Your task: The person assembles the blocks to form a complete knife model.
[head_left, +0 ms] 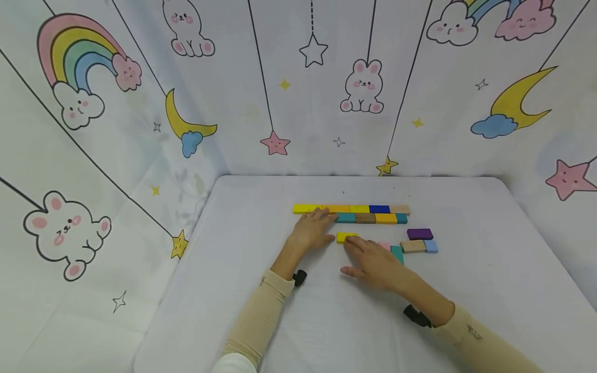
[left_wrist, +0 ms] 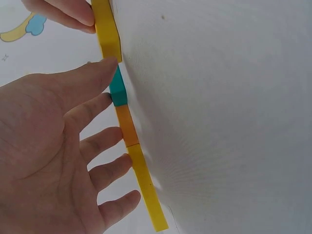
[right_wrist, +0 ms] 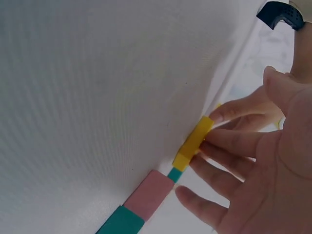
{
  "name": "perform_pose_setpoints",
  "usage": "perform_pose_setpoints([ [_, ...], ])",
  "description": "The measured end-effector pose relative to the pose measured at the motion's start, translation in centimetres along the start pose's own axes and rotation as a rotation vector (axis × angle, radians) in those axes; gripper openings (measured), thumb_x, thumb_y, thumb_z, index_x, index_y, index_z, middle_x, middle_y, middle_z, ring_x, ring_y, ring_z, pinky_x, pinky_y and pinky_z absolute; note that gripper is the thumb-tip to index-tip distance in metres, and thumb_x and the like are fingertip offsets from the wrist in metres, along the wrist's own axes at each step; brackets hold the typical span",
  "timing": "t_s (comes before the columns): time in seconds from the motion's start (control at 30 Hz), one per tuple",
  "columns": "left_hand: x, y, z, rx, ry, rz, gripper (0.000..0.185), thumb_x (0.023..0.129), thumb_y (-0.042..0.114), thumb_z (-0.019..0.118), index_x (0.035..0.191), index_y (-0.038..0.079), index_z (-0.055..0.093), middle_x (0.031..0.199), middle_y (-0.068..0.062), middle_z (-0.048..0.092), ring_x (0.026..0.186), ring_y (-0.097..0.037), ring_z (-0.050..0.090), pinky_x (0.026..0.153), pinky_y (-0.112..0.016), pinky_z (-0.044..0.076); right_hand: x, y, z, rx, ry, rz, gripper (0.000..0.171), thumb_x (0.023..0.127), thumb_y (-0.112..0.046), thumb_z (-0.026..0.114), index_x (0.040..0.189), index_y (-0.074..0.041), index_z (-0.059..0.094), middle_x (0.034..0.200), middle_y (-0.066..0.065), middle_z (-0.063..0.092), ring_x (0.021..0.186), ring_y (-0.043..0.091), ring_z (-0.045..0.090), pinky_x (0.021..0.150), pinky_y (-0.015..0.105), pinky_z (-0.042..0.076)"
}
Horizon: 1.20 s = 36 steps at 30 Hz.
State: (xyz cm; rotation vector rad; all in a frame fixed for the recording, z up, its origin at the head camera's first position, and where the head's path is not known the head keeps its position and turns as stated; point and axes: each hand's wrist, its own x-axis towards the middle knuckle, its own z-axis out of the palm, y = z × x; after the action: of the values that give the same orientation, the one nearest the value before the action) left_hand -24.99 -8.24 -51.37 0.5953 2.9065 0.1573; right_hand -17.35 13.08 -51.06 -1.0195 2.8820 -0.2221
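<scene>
A yellow wooden block (head_left: 343,238) lies in front of two straight rows of coloured blocks. My right hand (head_left: 375,264) touches it with extended fingertips; in the right wrist view the thumb stands away from this yellow block (right_wrist: 194,141). At the left end of the rows rests my left hand (head_left: 309,232), its fingers spread along the back row (head_left: 359,209) and close to the front row's teal block (head_left: 346,218). In the left wrist view its thumb is beside the end of the yellow block (left_wrist: 108,31). Its other fingertips line an orange block (left_wrist: 127,126) and a long yellow one (left_wrist: 147,187).
Right of the hands lie loose blocks: purple (head_left: 420,234), tan (head_left: 413,246), light blue (head_left: 431,246), pink (head_left: 384,245) and teal (head_left: 397,254). All sit on a white-covered table (head_left: 489,269). A patterned cloth (head_left: 298,103) stands behind it.
</scene>
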Motion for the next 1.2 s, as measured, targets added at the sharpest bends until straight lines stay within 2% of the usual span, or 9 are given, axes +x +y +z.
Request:
perform_pose_setpoints([
  [0.27, 0.0, -0.1, -0.1, -0.016, 0.001, 0.000, 0.066, 0.095, 0.048, 0.059, 0.153, 0.035, 0.031, 0.161, 0.000, 0.024, 0.148, -0.027, 0.021, 0.118, -0.051, 0.023, 0.6, 0.4, 0.2, -0.026, 0.022, 0.001, 0.077, 0.092, -0.062, 0.054, 0.146, -0.008, 0.045, 0.153, 0.011, 0.039, 0.138, 0.031, 0.041, 0.110, 0.053, 0.037],
  [0.57, -0.1, -0.1, 0.0, -0.016, -0.001, -0.009, 0.066, 0.094, 0.048, 0.060, 0.153, 0.036, 0.031, 0.161, 0.002, 0.024, 0.148, -0.026, 0.021, 0.118, -0.051, 0.022, 1.4, 0.8, 0.3, 0.004, 0.036, 0.014, 0.074, 0.092, -0.060, 0.055, 0.147, -0.010, 0.046, 0.154, 0.011, 0.037, 0.139, 0.030, 0.040, 0.110, 0.055, 0.036],
  [1.2, -0.1, 0.0, -0.2, -0.032, -0.001, -0.003, 0.066, 0.095, 0.047, 0.060, 0.153, 0.033, 0.033, 0.161, 0.000, 0.024, 0.148, -0.027, 0.020, 0.118, -0.051, 0.022, 2.7, 1.6, 0.3, 0.005, 0.042, 0.003, 0.074, 0.093, -0.059, 0.054, 0.146, -0.006, 0.046, 0.154, 0.014, 0.037, 0.139, 0.031, 0.039, 0.109, 0.055, 0.037],
])
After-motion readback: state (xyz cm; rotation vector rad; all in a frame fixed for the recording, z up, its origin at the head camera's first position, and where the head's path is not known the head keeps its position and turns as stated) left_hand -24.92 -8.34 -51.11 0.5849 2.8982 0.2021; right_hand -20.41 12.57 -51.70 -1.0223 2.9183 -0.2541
